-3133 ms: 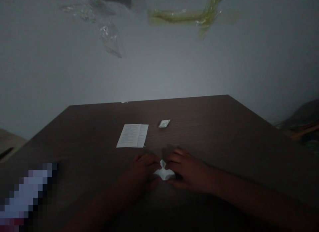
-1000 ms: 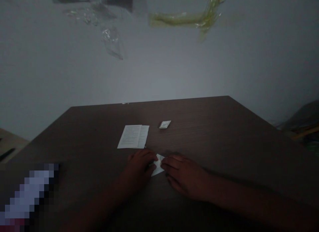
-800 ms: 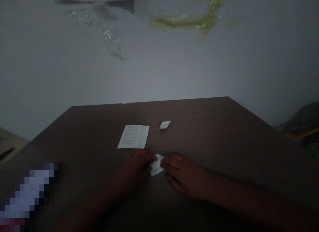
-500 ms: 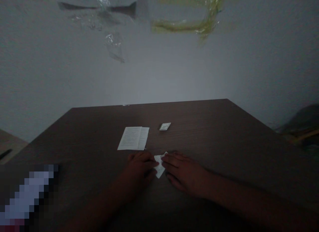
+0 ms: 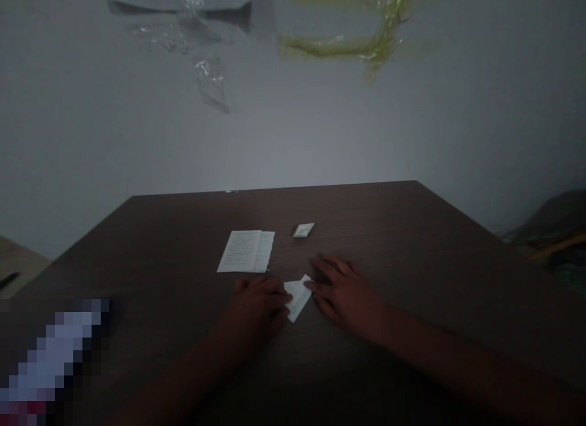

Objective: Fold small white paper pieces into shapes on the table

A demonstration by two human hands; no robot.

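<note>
A small folded piece of white printed paper (image 5: 299,299) lies on the table between my hands, with a creased flap along its right side. My left hand (image 5: 259,304) covers its left edge, the forefinger over the paper and the thumb close below, holding it down. On the other side, my right hand (image 5: 350,295) has its fingers spread, one fingertip at the paper's upper right edge. Beyond the hands sits a small folded paper diamond (image 5: 303,231). Two overlapping printed sheets (image 5: 240,251) lie to its left.
The dark wooden table (image 5: 412,243) reaches back to a pale wall (image 5: 293,139) with tape remnants (image 5: 339,47) high up. A blurred-out, pixelated object (image 5: 55,346) is at the left front. Dark items (image 5: 563,231) stand past the table's right side.
My right hand has lifted slightly off the paper and moved right and away from me, its fingers spreading. More of the folded flap shows. My left hand stays in place.
</note>
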